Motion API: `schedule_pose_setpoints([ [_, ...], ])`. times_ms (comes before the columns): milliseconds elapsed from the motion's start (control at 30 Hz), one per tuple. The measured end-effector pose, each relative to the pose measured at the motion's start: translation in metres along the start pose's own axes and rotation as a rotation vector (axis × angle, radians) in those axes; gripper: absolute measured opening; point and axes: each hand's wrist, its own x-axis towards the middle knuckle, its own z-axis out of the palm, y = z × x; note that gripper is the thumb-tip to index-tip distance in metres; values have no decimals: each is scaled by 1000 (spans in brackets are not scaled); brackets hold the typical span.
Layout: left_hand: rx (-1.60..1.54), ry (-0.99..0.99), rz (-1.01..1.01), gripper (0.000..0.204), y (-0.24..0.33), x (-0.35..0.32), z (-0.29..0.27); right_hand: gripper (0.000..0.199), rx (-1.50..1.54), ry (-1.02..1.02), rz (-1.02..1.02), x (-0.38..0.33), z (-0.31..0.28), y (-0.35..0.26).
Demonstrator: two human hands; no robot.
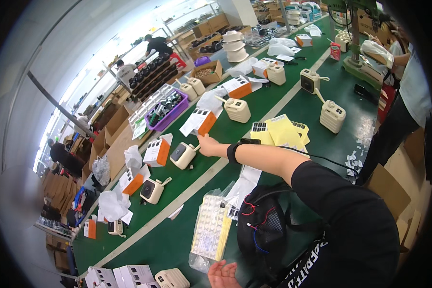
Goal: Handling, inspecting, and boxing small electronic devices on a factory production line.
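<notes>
White-and-orange cartons [157,151] along the green belt, clear blister pack [210,232] near front

Counter [273,103]: small fan [183,155] just left of the right hand [208,144]; carton [157,150] left of it; sticker sheets [283,132] right; bagged sheet [210,233] nearest, above the left hand [222,275].

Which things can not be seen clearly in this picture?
- Right hand: fingertips hidden behind itself, so contact with the cream device is unclear.
- Left hand: cut off by the lower edge.
- Purple bin: contents too small to identify.
</notes>
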Motion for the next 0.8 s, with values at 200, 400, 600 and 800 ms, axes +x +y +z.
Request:
schedule_pose_setpoints([
  [200,-6,49,27,34,-8,4,-13,14,-127,97,-388,6,-8,6],
  [400,17,26,28,33,5,0,-9,26,-66,-101,-637,-28,-78,-51],
  [600,573,-116,468,33,104,58,-44,30,463,-207,-434,-136,-169,-34],
  [800,1386,694,626,27,538,108,-87,18,802,31,-404,-286,-245,-40],
])
